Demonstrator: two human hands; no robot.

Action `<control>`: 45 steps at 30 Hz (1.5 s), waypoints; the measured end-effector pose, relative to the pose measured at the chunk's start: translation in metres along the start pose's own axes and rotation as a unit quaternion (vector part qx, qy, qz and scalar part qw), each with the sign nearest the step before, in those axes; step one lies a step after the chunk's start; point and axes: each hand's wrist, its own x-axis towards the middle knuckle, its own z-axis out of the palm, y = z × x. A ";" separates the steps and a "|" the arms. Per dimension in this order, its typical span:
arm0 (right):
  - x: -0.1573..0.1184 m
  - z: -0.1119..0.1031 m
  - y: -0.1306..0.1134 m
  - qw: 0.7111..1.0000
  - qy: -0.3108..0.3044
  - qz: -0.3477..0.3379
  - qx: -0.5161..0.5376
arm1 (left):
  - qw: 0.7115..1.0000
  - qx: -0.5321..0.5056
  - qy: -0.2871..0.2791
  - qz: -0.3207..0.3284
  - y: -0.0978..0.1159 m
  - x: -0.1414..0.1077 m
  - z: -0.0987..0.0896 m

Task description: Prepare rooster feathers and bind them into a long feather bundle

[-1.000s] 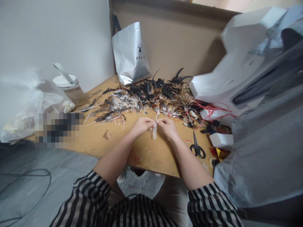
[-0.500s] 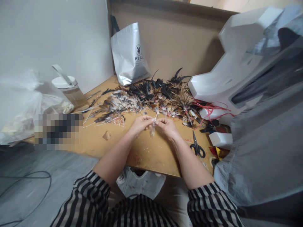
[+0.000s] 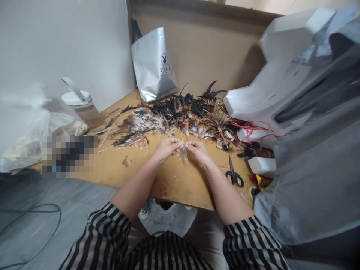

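My left hand (image 3: 169,147) and my right hand (image 3: 197,150) meet above the table (image 3: 180,180), each pinching with thumb and fingertips. Between them is a small pale, partly see-through piece (image 3: 183,154) with a thin white end sticking up. Its lower part hangs below the fingertips; I cannot make out its exact kind. Just beyond my fingers lies a wide heap of feathers (image 3: 174,112), black, brown and whitish, some bundled with red thread. A pair of black-handled scissors (image 3: 234,174) lies to the right of my right forearm.
A silver bag (image 3: 152,67) stands behind the feathers. To the left are a lidded bottle (image 3: 86,110) and a clear plastic bag (image 3: 36,138). Red strings (image 3: 253,131) trail at right, beside white foam (image 3: 247,97) and grey cloth (image 3: 317,180). A brown scrap (image 3: 127,161) lies left.
The white upper end of the pale piece now leans left instead of right, and its lower part looks more spread. My hands stay almost in the same place.
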 end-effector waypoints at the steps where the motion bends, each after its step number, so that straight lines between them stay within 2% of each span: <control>1: 0.001 0.000 0.001 1.000 0.008 -0.005 0.000 | 1.000 0.006 0.001 0.004 0.000 0.000 0.001; 6: 0.004 -0.001 0.005 0.998 0.043 -0.041 0.000 | 0.999 0.038 -0.007 0.017 0.000 -0.002 0.003; 12: 0.000 -0.001 0.000 0.996 0.005 0.040 0.079 | 0.999 0.034 -0.021 0.008 0.001 -0.003 0.002; 16: -0.002 0.001 -0.006 0.993 -0.007 0.048 0.111 | 0.999 0.035 -0.018 0.010 0.002 -0.003 0.003; 23: 0.002 0.001 0.003 0.997 0.029 0.023 0.062 | 0.999 0.044 -0.018 0.007 0.003 -0.005 0.006; 34: 0.000 -0.002 -0.007 0.990 0.006 0.055 0.127 | 0.999 0.021 -0.031 0.009 0.003 -0.005 0.004; 41: 0.001 -0.002 0.000 0.997 0.017 0.041 0.068 | 0.998 0.039 -0.038 0.013 0.005 -0.005 0.004; 45: 0.000 -0.003 -0.002 0.995 -0.017 0.051 0.082 | 0.999 0.035 -0.034 0.012 0.003 -0.004 0.001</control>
